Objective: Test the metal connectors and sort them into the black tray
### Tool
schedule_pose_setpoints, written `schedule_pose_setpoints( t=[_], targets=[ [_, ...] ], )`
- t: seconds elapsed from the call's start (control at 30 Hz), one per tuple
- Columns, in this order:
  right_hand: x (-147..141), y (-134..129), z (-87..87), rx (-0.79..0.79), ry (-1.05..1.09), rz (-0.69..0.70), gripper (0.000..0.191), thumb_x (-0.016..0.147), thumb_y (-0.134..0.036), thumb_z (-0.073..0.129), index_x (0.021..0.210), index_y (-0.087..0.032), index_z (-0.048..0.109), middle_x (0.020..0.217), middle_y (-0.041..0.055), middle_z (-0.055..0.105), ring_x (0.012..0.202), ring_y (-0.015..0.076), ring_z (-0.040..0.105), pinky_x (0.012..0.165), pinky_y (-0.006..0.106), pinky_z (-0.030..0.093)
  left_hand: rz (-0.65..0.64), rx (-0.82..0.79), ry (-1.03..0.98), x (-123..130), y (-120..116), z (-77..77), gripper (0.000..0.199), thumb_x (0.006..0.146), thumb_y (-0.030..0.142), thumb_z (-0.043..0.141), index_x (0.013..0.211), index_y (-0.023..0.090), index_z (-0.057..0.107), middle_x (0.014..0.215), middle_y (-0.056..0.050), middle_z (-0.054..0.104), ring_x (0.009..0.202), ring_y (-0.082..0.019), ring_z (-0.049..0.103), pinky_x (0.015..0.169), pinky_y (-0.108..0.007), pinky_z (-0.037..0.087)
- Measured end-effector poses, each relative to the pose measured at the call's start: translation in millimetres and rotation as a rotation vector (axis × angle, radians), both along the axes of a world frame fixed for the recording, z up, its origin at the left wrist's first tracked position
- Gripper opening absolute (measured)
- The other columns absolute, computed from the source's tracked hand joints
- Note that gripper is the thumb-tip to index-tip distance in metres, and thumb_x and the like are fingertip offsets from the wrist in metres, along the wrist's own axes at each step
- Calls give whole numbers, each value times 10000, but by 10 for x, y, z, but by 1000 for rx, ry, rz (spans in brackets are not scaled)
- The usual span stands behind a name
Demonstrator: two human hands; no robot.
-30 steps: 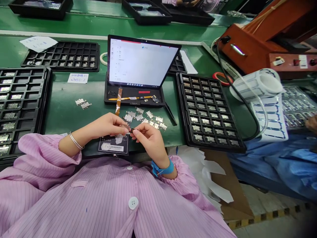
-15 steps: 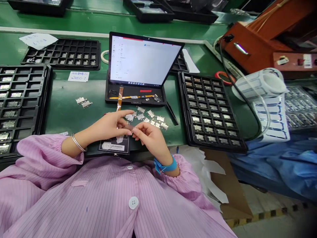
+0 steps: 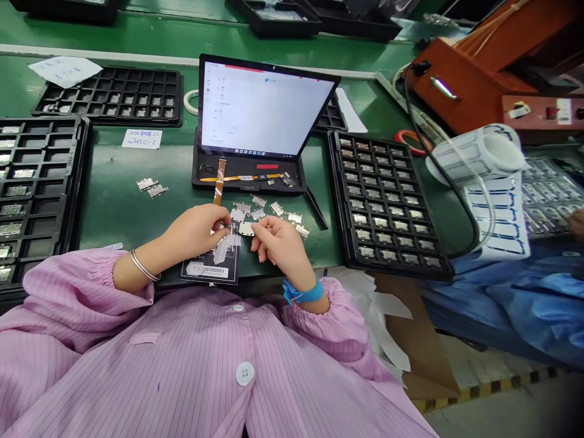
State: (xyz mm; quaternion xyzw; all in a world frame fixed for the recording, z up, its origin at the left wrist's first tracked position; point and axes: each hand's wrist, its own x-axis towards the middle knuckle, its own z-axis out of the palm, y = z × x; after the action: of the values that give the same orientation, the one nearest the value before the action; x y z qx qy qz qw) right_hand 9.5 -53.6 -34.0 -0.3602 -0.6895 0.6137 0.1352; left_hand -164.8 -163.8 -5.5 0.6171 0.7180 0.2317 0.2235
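Between thumb and fingers my right hand pinches a small metal part. My left hand is closed over the upper part of a black labelled card; what its fingertips grip, if anything, is hidden. Crumpled clear film lies on the card just below those fingertips. An orange flex cable runs from the open screen device down to my left hand. Several small metal parts lie loose beyond my right hand.
Black trays of metal parts stand at the right, left and back left. Two loose parts lie left of the device. A label roll is at the right, near a person's hand at the edge.
My hands have moved apart, my right hand slightly rightward. The metal part in my right hand now shows clearly. Another person's hand has come into view at the right edge.
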Motion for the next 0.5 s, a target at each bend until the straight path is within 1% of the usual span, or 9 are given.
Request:
schedule_pose_setpoints(
  t=[0.17, 0.37, 0.5],
  targets=[
    [15, 31, -27, -2, 3, 40, 273, 864, -411, 560, 724, -192, 476, 524, -18, 625, 318, 71, 473, 336, 184, 278, -20, 17, 14, -5, -13, 7, 104, 843, 184, 607, 934, 162, 652, 783, -18, 619, 720, -174, 560, 631, -293, 403],
    [2, 46, -20, -14, 5, 63, 287, 869, -431, 567, 735, -190, 488, 521, -23, 623, 316, 70, 464, 357, 193, 292, -60, 21, 26, -1, -33, 32, 151, 844, 162, 608, 984, 143, 661, 826, -35, 607, 751, -180, 571, 681, -310, 443],
    [3, 43, -19, -17, 5, 65, 287, 873, -438, 560, 744, -191, 490, 521, -26, 622, 321, 73, 463, 373, 197, 310, -139, 15, 25, -28, -75, 65, 207, 889, 166, 553, 1030, 164, 704, 899, -55, 593, 798, -182, 580, 720, -315, 455]
  ],
)
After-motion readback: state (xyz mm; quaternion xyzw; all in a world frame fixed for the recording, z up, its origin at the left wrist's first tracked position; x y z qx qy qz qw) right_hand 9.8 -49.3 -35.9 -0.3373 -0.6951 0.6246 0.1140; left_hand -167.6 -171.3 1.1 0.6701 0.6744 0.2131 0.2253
